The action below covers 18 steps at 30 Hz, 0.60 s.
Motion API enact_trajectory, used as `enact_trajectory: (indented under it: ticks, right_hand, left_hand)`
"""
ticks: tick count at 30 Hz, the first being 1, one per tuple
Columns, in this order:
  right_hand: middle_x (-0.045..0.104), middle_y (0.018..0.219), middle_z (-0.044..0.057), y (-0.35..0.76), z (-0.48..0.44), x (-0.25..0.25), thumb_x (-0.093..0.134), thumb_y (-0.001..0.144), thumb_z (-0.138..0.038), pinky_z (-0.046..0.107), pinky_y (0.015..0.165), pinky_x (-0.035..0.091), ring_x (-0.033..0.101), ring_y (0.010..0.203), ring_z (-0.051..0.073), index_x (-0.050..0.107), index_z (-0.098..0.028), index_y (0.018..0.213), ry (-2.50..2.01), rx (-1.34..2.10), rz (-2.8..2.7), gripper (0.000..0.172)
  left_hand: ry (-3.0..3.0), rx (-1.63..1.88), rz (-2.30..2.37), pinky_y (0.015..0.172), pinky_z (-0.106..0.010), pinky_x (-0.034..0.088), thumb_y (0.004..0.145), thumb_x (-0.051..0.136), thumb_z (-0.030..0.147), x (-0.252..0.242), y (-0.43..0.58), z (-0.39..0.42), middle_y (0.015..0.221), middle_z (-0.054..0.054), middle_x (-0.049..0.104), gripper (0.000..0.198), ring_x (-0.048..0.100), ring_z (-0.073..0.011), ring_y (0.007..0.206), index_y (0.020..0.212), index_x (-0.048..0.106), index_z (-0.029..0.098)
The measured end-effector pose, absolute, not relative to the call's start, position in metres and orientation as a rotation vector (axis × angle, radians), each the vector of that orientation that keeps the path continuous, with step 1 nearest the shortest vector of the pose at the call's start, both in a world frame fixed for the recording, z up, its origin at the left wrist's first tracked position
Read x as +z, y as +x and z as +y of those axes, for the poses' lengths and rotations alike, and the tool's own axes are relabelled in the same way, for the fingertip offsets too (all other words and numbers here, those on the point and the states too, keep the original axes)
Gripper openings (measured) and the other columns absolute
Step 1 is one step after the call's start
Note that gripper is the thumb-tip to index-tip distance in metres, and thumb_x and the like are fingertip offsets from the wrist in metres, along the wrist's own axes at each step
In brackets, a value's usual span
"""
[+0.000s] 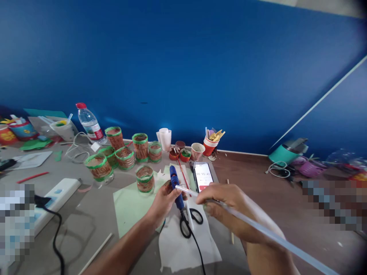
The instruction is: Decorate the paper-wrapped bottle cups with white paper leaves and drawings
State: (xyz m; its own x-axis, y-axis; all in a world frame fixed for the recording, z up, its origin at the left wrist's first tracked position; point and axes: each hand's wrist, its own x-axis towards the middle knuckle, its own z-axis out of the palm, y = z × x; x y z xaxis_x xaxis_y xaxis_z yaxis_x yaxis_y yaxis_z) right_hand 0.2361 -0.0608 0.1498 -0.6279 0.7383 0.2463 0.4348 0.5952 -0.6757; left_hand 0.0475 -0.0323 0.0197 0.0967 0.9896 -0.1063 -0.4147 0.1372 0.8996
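Note:
My left hand is closed around a blue corded hot glue gun. My right hand grips a long translucent glue stick, whose far end meets the side of the glue gun; whether it sits inside cannot be told. The stick's other end runs out to the lower right. Under the hands lie black-handled scissors on a white paper sheet. A pale green sheet is left of my left hand. On its upper part stands a clear cup with brown and green bands.
Several similar banded jars stand behind on the left, near a water bottle. A white power strip lies at left. Behind my right hand are a phone showing a timer and a red-white cup of plastic cutlery. A blue wall rises behind.

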Motion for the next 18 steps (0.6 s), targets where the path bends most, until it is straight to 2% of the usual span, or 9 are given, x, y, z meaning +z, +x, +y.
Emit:
enact_trajectory:
  ticks: [7,13,18]
  right_hand:
    - [0.071,0.086,0.003,0.215,-0.059,0.142,0.046,0.092,-0.017,0.028,0.074,0.043,0.063,0.075,0.016,0.064,-0.021,0.095,-0.910,0.477,-2.435,0.019]
    - [0.068,0.078,0.001,0.206,-0.058,0.132,0.043,0.093,-0.016,0.026,0.069,0.039,0.061,0.069,0.014,0.061,-0.020,0.090,-0.925,0.364,-2.494,0.018]
    - [0.063,0.068,0.001,0.196,-0.061,0.125,0.044,0.087,-0.008,0.028,0.065,0.034,0.057,0.063,0.014,0.058,-0.018,0.080,-0.900,0.130,-2.496,0.018]
  left_hand:
    - [0.898,1.256,0.947,0.060,-0.026,0.046,0.064,0.078,0.047,0.025,0.046,-0.032,0.064,-0.001,0.064,0.041,0.059,-0.0150,0.061,0.084,0.065,0.014]
    - [0.918,1.318,1.026,0.064,-0.025,0.046,0.065,0.077,0.045,0.022,0.044,-0.030,0.070,-0.001,0.065,0.037,0.057,-0.0136,0.065,0.083,0.064,0.014]
    - [0.907,1.382,1.057,0.063,-0.024,0.044,0.063,0.077,0.040,0.014,0.044,-0.025,0.070,0.000,0.063,0.033,0.056,-0.0134,0.066,0.079,0.062,0.015]
